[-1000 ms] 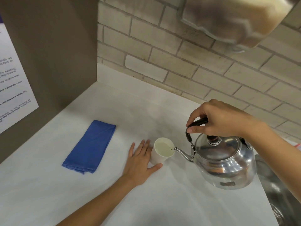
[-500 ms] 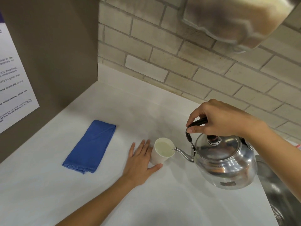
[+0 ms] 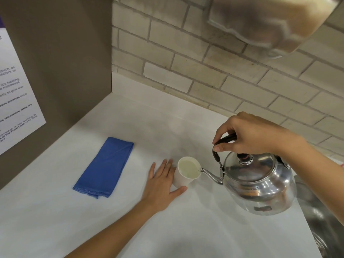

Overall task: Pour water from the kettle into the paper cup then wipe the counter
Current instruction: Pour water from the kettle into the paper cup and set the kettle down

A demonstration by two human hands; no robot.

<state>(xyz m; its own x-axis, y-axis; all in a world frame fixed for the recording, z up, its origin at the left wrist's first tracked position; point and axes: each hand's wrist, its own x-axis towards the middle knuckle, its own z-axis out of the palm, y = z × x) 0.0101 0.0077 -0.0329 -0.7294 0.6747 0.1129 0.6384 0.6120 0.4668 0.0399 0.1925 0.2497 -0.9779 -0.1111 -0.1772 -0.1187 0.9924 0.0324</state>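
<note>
A white paper cup (image 3: 183, 178) stands on the white counter (image 3: 204, 220), holding pale liquid. My left hand (image 3: 161, 185) lies flat on the counter against the cup's left side, thumb curled under its base, fingers spread. A shiny steel kettle (image 3: 258, 185) is tilted left above the counter, its thin spout tip at the cup's right rim. My right hand (image 3: 247, 135) grips the kettle's black handle from above. A folded blue cloth (image 3: 105, 167) lies flat to the left of my left hand.
A brick wall (image 3: 186, 71) runs along the back. A brown side panel (image 3: 55, 62) with a printed notice (image 3: 13, 94) closes the left. A steel sink (image 3: 323, 226) sits at the right edge, beside the kettle. A blurred metal object (image 3: 270, 21) hangs overhead.
</note>
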